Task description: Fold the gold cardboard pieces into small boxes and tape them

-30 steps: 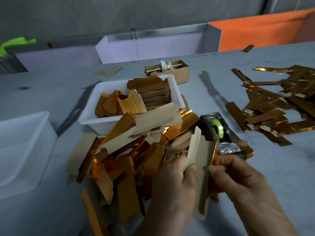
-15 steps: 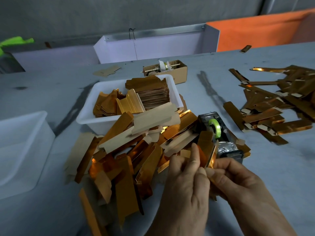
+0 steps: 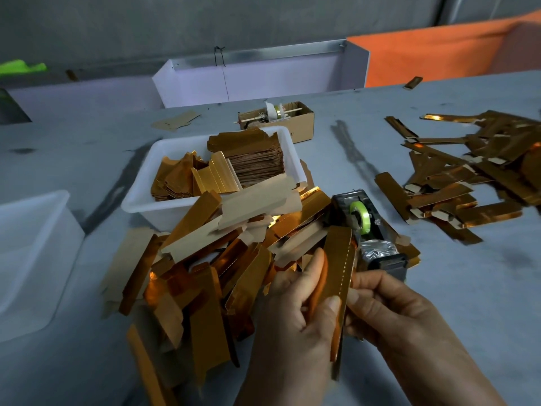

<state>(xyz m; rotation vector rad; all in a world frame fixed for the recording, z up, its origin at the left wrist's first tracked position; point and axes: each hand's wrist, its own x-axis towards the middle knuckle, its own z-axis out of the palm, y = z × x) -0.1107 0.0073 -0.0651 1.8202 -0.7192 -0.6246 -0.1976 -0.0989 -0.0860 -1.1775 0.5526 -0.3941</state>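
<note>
a second earlier the gold cardboard piece showed its plain brown back, half open; by this moment it had been folded shut, gold face up, into a narrow sleeve. the left hand gripped it, thumb pressed on top and fingers curled behind. the right hand pinched its right edge. it was held above the table, just in front of the tape dispenser, beside the pile of pieces. taping likely came next.
</note>
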